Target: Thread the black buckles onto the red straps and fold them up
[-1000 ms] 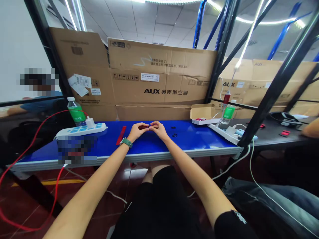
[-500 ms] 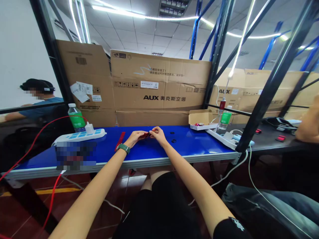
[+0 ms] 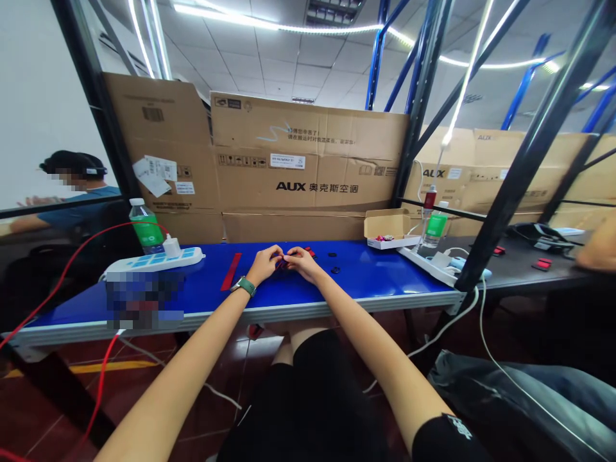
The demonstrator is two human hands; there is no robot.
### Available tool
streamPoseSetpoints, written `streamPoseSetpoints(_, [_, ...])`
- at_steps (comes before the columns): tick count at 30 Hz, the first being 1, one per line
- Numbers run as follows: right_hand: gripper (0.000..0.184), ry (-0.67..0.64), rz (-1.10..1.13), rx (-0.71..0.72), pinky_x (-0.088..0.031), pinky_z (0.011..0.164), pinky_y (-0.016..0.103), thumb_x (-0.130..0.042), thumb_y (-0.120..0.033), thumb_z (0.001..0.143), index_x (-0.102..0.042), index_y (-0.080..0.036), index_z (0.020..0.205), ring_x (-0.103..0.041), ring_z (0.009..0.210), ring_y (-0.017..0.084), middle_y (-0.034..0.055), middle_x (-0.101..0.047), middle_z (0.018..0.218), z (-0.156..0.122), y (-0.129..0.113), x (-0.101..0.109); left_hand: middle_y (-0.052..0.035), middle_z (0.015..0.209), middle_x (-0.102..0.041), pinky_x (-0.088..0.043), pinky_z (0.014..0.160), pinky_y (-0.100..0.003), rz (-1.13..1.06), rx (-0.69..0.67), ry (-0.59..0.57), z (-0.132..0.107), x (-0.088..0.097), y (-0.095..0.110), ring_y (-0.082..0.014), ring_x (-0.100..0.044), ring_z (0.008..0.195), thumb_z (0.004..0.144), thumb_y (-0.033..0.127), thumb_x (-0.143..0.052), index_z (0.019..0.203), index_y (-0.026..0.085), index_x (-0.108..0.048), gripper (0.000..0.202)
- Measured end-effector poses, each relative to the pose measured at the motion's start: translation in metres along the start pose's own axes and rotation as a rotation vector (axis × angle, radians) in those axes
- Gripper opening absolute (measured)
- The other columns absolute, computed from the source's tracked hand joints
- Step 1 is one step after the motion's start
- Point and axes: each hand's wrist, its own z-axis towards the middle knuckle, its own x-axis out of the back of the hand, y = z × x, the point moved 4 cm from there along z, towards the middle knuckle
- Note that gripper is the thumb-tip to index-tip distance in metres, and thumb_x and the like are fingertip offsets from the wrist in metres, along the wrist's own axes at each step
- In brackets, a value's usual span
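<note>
My left hand (image 3: 265, 265), with a green-banded watch at the wrist, and my right hand (image 3: 302, 264) meet fingertip to fingertip above the blue tabletop. Both are closed in a pinch around a small dark red piece (image 3: 283, 264), mostly hidden by the fingers; its kind cannot be made out. Just behind the right hand shows a red and black item (image 3: 310, 252), partly covered. A flat red strip (image 3: 231, 272) lies left of my left hand. To the right of my right hand lie two small black rings (image 3: 332, 255), one nearer the front edge.
A white power strip (image 3: 153, 262) and a green-labelled bottle (image 3: 145, 226) stand at the left. At the back right is an open small carton (image 3: 387, 230) with red bits inside. Tall cardboard (image 3: 308, 160) closes off the back. Other people sit at both sides.
My hands have drawn closer together, and the left has shifted slightly right. The red and black item behind the right hand now shows.
</note>
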Motion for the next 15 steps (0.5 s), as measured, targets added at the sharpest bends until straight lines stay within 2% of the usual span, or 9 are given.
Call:
streamPoseSetpoints(3, [0.055, 0.038, 0.002, 0.003, -0.046, 0.053, 0.02, -0.094, -0.04, 0.052, -0.058, -0.02, 0.089, -0.059, 0.057, 0.009, -0.0067, -0.061, 0.066, 0.002, 0.0, 0.004, -0.0025, 0.087, -0.072, -0.049, 0.077, -0.03, 0.001, 0.024, 0.011, 0.0, 0.0, -0.006, -0.0196, -0.065, 0.081, 0.088, 0.026, -0.052, 0.091, 0.023, -0.062, 0.011])
streamPoseSetpoints(6, [0.052, 0.043, -0.032, -0.013, -0.042, 0.05, 0.02, -0.09, -0.044, 0.058, -0.06, -0.02, 0.093, -0.058, 0.057, 0.01, -0.0052, -0.062, 0.068, 0.003, 0.001, 0.006, -0.002, 0.088, -0.07, -0.05, 0.077, -0.029, -0.036, 0.066, 0.034, -0.001, -0.001, -0.009, -0.0187, -0.066, 0.08, 0.089, 0.032, -0.054, 0.091, 0.023, -0.059, 0.01])
streamPoseSetpoints(10, [0.047, 0.07, -0.056, 0.014, -0.046, 0.054, 0.02, -0.085, -0.046, 0.066, -0.057, -0.023, 0.097, -0.059, 0.061, 0.011, -0.006, -0.062, 0.073, 0.003, 0.003, 0.008, -0.0035, 0.092, -0.07, -0.055, 0.067, -0.031, -0.222, 0.168, -0.018, -0.004, -0.007, -0.012, -0.0187, -0.069, 0.069, 0.083, 0.047, -0.067, 0.101, 0.022, -0.056, 0.032])
streamPoseSetpoints(12, [0.044, 0.066, -0.056, 0.021, -0.048, 0.055, 0.022, -0.081, -0.045, 0.071, -0.055, -0.024, 0.1, -0.059, 0.06, 0.011, -0.0063, -0.061, 0.075, 0.005, 0.005, 0.009, -0.0037, 0.09, -0.072, -0.057, 0.064, -0.032, -0.272, 0.197, -0.044, -0.005, -0.01, -0.014, -0.02, -0.071, 0.067, 0.076, 0.047, -0.076, 0.107, 0.022, -0.056, 0.044])
streamPoseSetpoints(15, [0.038, 0.055, -0.084, 0.027, -0.043, 0.049, 0.02, -0.074, -0.044, 0.076, -0.055, -0.024, 0.102, -0.056, 0.057, 0.01, -0.0059, -0.059, 0.076, 0.008, 0.009, 0.01, -0.0039, 0.084, -0.073, -0.058, 0.065, -0.032, -0.26, 0.191, -0.022, -0.004, -0.009, -0.017, -0.021, -0.072, 0.066, 0.076, 0.045, -0.076, 0.099, 0.022, -0.061, 0.035])
